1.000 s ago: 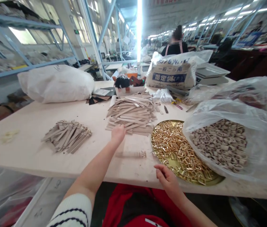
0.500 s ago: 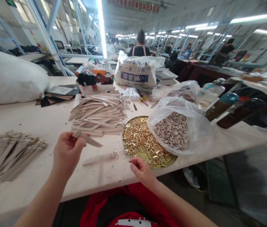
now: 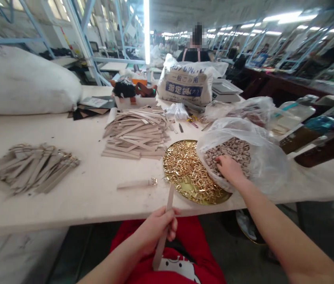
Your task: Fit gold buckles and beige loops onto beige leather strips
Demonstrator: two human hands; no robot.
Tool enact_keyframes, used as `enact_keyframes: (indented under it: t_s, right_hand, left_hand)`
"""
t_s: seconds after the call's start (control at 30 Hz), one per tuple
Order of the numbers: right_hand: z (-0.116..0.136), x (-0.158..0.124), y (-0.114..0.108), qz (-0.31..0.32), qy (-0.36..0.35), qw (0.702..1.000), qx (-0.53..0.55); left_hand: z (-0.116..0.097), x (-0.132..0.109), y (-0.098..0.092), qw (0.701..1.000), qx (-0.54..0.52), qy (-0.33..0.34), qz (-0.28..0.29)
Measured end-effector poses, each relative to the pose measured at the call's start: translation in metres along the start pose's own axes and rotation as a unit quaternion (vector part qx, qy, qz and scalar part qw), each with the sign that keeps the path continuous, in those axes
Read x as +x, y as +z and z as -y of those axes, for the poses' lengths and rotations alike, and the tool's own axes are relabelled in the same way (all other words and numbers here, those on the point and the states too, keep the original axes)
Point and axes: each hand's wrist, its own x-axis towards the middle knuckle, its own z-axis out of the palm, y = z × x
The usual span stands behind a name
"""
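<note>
My left hand (image 3: 156, 230) is shut around a long beige leather strap (image 3: 161, 244), holding it upright above my lap at the table's front edge. My right hand (image 3: 229, 169) reaches into a clear plastic bag (image 3: 269, 167) and rests on a heap of small beige leather loops (image 3: 229, 152). Its fingertips are among the loops, and I cannot tell whether they grip one. Left of the bag, a round brass tray (image 3: 198, 202) holds a mass of gold metal buckles (image 3: 184, 169). A strap with a buckle (image 3: 137, 184) lies on the pale table (image 3: 66, 201).
Beige straps lie in a large pile (image 3: 136, 134) at mid-table, and buckled ones lie in a heap (image 3: 30, 169) at left. Behind stand a white sack (image 3: 21, 81), a printed woven sack (image 3: 184, 85), and a scale (image 3: 223, 90). A co-worker (image 3: 196, 51) stands beyond.
My left hand has moved down toward my lap with the strap, now held upright. My right hand has moved from beside the tray into the bag. The view has shifted slightly.
</note>
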Motion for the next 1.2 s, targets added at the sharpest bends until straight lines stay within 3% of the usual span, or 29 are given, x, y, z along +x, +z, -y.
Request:
enact_keyframes:
  t_s: [0.17,0.27,0.33,0.4,0.47,0.57,0.63,0.67,0.73,0.83,0.93,1.0,1.1,1.2]
  right_hand:
    - [-0.005,-0.001,0.004,0.024,-0.023,0.999,-0.036]
    - [-0.011,-0.006,-0.001,-0.008,-0.036,0.998,-0.053]
    - [-0.009,-0.013,-0.008,-0.053,-0.026,0.998,-0.001]
    - [0.002,-0.027,-0.016,-0.075,0.018,0.987,0.143]
    - [0.025,-0.046,-0.025,-0.041,0.08,0.931,0.353]
    - [0.07,-0.078,-0.033,0.115,0.143,0.752,0.633]
    - [0.097,-0.096,-0.033,0.215,0.176,0.647,0.71]
    - [0.108,-0.102,-0.031,0.239,0.188,0.613,0.73]
    - [0.122,-0.11,-0.026,0.247,0.206,0.577,0.751]
    - [0.131,-0.113,-0.017,0.235,0.224,0.554,0.767]
    - [0.132,-0.112,-0.01,0.239,0.246,0.529,0.776]
    - [0.132,-0.113,-0.007,0.231,0.255,0.52,0.782]
    - [0.131,-0.116,-0.003,0.212,0.251,0.525,0.786]
    - [0.129,-0.119,0.001,0.208,0.225,0.572,0.761]
  left_hand:
    - [-0.024,0.003,0.002,0.962,-0.221,-0.095,0.13]
    - [-0.025,0.004,-0.001,0.934,-0.287,-0.13,0.171]
    - [-0.024,0.003,-0.002,0.923,-0.307,-0.141,0.184]
    - [-0.024,0.003,-0.003,0.919,-0.314,-0.144,0.19]
    - [-0.023,0.005,-0.003,0.919,-0.313,-0.141,0.192]
    - [-0.022,0.008,-0.003,0.924,-0.301,-0.138,0.192]
    - [-0.021,0.009,-0.004,0.927,-0.292,-0.136,0.19]
    - [-0.021,0.009,-0.005,0.929,-0.288,-0.136,0.189]
    - [-0.021,0.008,-0.006,0.935,-0.273,-0.134,0.183]
    - [-0.023,0.006,-0.006,0.962,-0.195,-0.114,0.15]
    - [-0.025,0.006,-0.005,0.996,-0.009,-0.018,0.083]
    - [-0.025,0.007,-0.004,0.989,0.128,0.044,0.053]
    - [-0.025,0.008,-0.007,0.96,0.27,0.068,0.028]
    - [-0.024,0.006,-0.011,0.935,0.349,0.058,0.023]
